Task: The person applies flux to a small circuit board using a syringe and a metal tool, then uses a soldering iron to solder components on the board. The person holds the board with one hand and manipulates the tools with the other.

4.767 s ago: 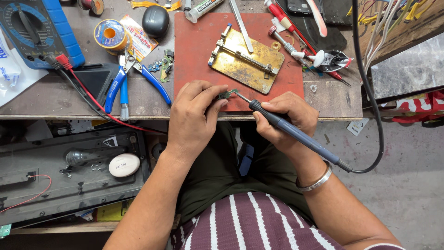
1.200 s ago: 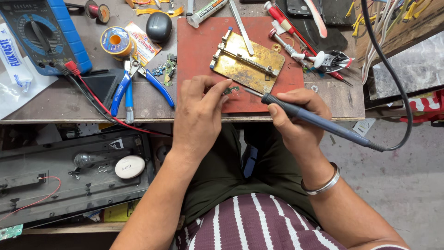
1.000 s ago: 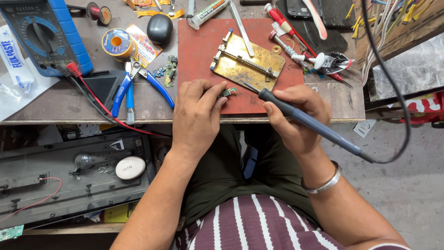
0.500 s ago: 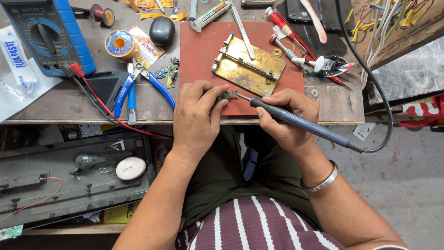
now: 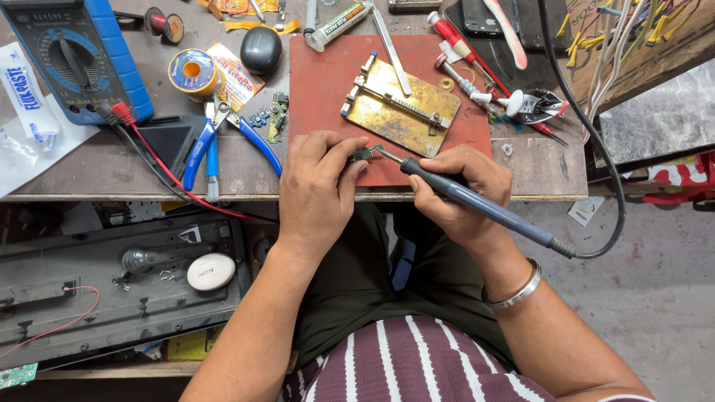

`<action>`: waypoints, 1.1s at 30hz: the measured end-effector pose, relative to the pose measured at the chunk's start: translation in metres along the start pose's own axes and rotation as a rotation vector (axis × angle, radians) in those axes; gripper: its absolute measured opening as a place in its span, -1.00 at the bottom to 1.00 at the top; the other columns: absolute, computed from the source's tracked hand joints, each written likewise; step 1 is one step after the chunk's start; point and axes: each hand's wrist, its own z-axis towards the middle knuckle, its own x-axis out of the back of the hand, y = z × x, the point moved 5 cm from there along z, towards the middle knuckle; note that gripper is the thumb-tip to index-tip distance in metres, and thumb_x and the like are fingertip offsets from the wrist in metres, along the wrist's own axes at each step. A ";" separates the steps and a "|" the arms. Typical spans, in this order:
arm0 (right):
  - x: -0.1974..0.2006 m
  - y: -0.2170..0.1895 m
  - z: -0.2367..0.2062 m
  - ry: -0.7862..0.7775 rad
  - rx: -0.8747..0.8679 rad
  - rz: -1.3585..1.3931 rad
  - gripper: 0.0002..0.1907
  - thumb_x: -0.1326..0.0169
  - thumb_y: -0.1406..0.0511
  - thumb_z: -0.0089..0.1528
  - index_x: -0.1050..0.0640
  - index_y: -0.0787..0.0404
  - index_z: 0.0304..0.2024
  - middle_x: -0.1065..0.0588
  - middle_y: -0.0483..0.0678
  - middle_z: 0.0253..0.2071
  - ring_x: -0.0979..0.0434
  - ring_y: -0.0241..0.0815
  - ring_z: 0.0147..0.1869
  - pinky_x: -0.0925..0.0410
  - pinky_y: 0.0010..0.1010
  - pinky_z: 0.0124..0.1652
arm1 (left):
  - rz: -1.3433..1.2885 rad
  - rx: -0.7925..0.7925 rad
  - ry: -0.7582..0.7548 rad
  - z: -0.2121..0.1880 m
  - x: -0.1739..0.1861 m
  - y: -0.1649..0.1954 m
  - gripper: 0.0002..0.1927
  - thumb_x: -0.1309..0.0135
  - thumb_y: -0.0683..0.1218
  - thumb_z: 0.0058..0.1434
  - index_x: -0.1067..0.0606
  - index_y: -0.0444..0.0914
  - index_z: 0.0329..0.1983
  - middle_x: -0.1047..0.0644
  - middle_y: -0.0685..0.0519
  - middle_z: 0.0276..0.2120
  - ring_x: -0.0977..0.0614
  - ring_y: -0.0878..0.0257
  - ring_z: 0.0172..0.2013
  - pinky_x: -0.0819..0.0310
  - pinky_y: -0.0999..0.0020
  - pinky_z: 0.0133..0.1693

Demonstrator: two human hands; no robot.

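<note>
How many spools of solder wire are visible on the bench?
2: a large blue-and-yellow spool beside the multimeter, and a small dark spool near the top edge. Clutter may hide others.

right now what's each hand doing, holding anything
left hand: closed, pinching a small circuit board
right hand: closed around the soldering iron, tip at the board

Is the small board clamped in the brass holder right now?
No. The small green board is pinched in the left hand in front of the brass holder, with the soldering iron tip on it.
</note>
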 end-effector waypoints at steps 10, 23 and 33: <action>-0.001 -0.001 0.001 -0.034 0.027 0.007 -0.78 -0.36 0.42 0.13 -0.57 0.27 -0.23 -0.58 -0.01 -0.28 -0.63 -0.20 -0.25 -0.45 -0.45 -0.24 | -0.004 -0.004 0.004 0.000 0.000 -0.001 -0.75 -0.24 -0.17 0.24 -0.60 -0.25 -0.02 -0.50 0.01 -0.18 -0.50 0.02 -0.10 -0.41 0.13 -0.02; -0.001 -0.002 0.001 -0.045 0.022 0.004 -0.78 -0.36 0.43 0.12 -0.58 0.27 -0.23 -0.58 -0.01 -0.30 -0.61 -0.20 -0.28 -0.43 -0.45 -0.26 | -0.004 0.003 -0.003 0.000 -0.001 -0.001 -0.76 -0.24 -0.17 0.24 -0.60 -0.25 -0.02 -0.50 0.01 -0.18 -0.50 0.02 -0.10 -0.41 0.12 -0.02; 0.000 -0.002 0.001 -0.036 0.026 0.016 -0.78 -0.37 0.42 0.14 -0.58 0.27 -0.22 -0.59 0.00 -0.27 -0.63 -0.19 -0.24 -0.45 -0.45 -0.23 | 0.000 -0.002 0.000 -0.001 -0.001 -0.001 -0.76 -0.24 -0.17 0.24 -0.60 -0.25 -0.02 -0.50 0.02 -0.18 -0.50 0.02 -0.10 -0.41 0.12 -0.02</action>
